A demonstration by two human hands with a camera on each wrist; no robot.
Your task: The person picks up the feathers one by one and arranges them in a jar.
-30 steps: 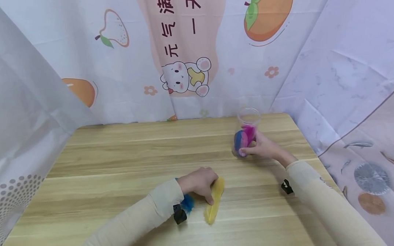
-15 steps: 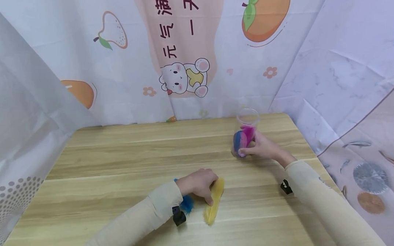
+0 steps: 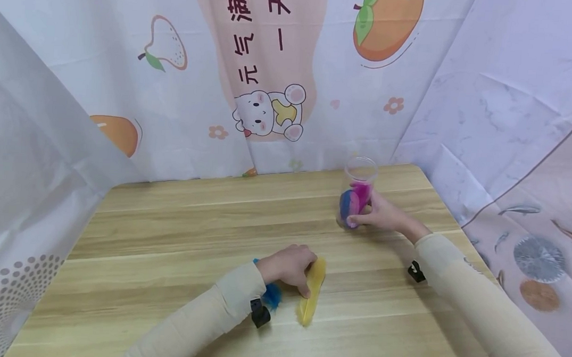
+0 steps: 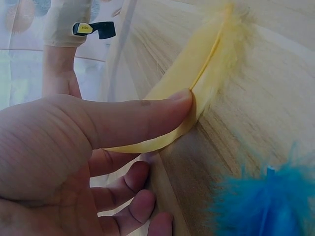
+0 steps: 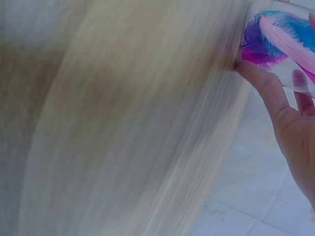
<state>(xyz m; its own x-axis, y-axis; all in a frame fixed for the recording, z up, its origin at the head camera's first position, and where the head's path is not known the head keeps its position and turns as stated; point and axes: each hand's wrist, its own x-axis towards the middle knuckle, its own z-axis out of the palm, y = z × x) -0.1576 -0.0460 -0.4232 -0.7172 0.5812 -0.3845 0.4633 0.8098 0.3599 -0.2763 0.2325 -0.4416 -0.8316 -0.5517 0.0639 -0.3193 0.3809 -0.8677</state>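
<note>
Yellow feather (image 3: 315,280) pinched by left hand (image 3: 289,265) — right hand (image 3: 381,212) apart, gripping clear cup (image 3: 347,180)

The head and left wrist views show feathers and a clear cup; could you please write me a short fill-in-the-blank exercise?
The left hand holds a ____ feather.
The clear cup is gripped by the ____ hand.
In the left wrist view, a ____ loose feather shows at the bottom right.

Missing words: yellow; right; blue.

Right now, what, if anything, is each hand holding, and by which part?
The left hand pinches the yellow feather near its mid-length, across the shaft; the right hand holds the clear cup by the lower part of its wall.
</note>
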